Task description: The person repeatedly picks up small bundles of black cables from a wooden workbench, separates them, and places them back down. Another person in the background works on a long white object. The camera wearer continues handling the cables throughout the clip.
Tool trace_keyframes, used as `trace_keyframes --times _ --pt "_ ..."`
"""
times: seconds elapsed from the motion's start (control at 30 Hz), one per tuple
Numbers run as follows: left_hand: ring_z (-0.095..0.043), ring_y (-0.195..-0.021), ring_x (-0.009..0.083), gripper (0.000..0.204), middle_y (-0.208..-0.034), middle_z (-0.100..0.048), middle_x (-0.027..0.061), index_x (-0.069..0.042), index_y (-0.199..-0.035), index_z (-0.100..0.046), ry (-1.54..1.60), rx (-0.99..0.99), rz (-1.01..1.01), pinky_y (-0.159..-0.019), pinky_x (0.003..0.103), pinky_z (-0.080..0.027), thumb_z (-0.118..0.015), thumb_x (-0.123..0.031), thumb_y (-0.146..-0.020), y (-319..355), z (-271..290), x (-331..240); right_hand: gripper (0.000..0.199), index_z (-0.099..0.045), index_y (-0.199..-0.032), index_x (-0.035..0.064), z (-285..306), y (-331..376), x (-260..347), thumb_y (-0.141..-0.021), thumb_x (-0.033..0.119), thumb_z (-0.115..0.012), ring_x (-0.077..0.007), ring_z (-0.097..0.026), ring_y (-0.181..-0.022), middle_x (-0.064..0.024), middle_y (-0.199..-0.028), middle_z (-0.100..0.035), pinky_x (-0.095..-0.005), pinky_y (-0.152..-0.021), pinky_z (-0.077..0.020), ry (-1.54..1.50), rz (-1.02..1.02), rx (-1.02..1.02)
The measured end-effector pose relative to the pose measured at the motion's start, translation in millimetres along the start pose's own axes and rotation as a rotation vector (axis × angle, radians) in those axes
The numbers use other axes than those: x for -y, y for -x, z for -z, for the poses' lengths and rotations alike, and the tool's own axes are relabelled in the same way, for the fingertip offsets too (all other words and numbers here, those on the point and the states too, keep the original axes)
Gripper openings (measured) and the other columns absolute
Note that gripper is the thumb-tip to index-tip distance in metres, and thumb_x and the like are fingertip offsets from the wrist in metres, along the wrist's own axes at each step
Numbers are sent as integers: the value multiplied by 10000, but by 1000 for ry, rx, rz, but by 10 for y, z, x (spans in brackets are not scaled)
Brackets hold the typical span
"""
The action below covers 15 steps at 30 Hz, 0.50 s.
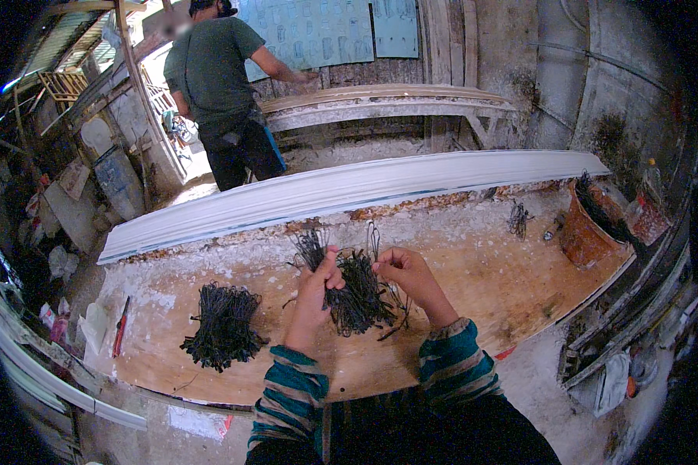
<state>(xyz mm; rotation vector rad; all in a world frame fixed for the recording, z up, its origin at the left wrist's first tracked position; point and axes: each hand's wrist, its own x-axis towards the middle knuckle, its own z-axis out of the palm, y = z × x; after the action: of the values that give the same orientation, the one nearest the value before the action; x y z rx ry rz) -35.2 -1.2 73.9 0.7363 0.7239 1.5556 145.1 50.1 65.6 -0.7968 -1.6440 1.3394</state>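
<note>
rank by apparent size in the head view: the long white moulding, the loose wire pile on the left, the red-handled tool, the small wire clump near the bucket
1. long white moulding
2. loose wire pile
3. red-handled tool, long but thin
4. small wire clump, though it lies farther from the camera, so its last place against the tool is unsure

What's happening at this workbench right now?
A person in striped sleeves grips a bunch of thin dark wire ties in the left hand, while the right hand pinches single strands from it. A second dark wire bundle lies on the dusty wooden bench. Beyond a long white moulded strip, another person works facing away.
</note>
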Motion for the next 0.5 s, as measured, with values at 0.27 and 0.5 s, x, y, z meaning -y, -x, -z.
trace_keyframes --times 0.27,0.5 --pt "-410 -541 60 377 -679 -523 -32 -45 -1022 -553 -270 28 -12 -498 216 -339 -666 -303 -772 56 -92 171 83 -586 -809 34 -146 49 65 -793 111 -615 -68 -522 -620 -12 -723 -592 -203 -567 -418 -52 -47 92" --pt "-431 -568 55 255 -672 -548 -40 -91 -855 -597 -218 -38 106 -509 196 -318 -675 -316 -763 40 -48 240 87 -600 -829 41 -243 103 150 -792 117 -621 -71 -536 -653 -16 -745 -611 -204 -587 -422 -78 -17 152"
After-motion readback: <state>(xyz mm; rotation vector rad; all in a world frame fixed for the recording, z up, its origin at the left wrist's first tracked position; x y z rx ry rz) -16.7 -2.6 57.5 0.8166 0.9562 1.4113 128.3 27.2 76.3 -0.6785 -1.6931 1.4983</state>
